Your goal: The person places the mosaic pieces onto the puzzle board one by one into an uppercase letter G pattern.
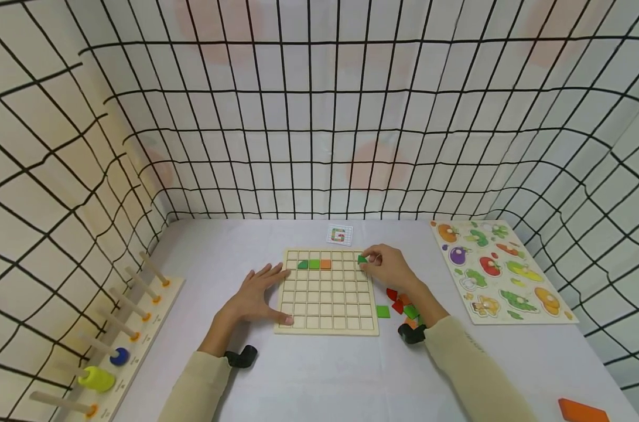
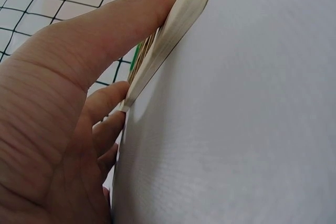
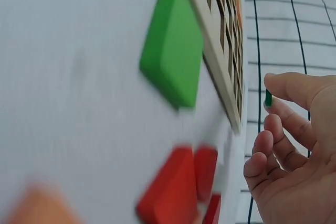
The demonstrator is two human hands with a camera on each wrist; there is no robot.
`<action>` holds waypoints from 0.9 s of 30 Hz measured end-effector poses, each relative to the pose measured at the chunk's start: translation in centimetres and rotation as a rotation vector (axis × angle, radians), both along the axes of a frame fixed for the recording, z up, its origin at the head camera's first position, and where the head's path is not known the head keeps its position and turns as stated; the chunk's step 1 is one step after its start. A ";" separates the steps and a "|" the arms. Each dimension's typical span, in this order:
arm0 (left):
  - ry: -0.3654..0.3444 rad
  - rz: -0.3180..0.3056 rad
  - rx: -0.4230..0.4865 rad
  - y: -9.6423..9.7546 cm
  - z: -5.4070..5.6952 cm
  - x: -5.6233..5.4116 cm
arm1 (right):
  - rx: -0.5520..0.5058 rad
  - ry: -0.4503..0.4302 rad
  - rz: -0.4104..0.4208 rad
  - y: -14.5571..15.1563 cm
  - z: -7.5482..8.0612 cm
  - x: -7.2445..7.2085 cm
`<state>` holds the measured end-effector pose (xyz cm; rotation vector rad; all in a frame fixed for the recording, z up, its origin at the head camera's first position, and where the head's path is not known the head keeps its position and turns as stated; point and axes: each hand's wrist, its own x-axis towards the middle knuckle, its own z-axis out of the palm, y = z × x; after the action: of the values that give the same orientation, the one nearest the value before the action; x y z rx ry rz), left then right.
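A wooden grid board point(image 1: 327, 299) lies on the table, with a dark green rounded tile point(image 1: 303, 265), a light green square tile point(image 1: 314, 264) and an orange square tile point(image 1: 325, 264) in its second row. My left hand point(image 1: 256, 296) rests at the board's left edge, fingers spread and thumb point(image 2: 131, 11) on the near left corner. Over the board's upper right part, my right hand point(image 1: 389, 266) pinches a small dark green tile point(image 3: 268, 98) between thumb and forefinger. Loose red tiles point(image 3: 173, 187) and a light green square tile point(image 3: 176, 45) lie right of the board.
A small pattern card point(image 1: 339, 235) lies behind the board. A vegetable puzzle board point(image 1: 501, 272) is at the right, and a wooden peg stand point(image 1: 140, 328) with a few rings at the left. An orange block point(image 1: 583, 410) sits near right. Black netting point(image 1: 311, 129) surrounds the table.
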<state>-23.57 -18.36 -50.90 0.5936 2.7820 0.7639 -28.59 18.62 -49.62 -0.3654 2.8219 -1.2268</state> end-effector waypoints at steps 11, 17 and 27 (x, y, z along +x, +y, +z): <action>0.002 0.002 0.008 0.0 0.1 0.1 | -0.070 -0.015 0.060 -3.1 -0.3 -0.5; -0.004 0.004 0.001 0.1 0.1 0.0 | -0.061 -0.035 0.078 -4.6 0.0 -0.5; 0.001 0.015 -0.005 0.0 -0.2 -0.1 | -0.030 -0.059 0.094 -5.7 -0.7 -1.0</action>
<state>-23.67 -18.35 -51.05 0.5727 2.7913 0.7604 -29.59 12.88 -50.36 -0.4502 2.7065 -1.2418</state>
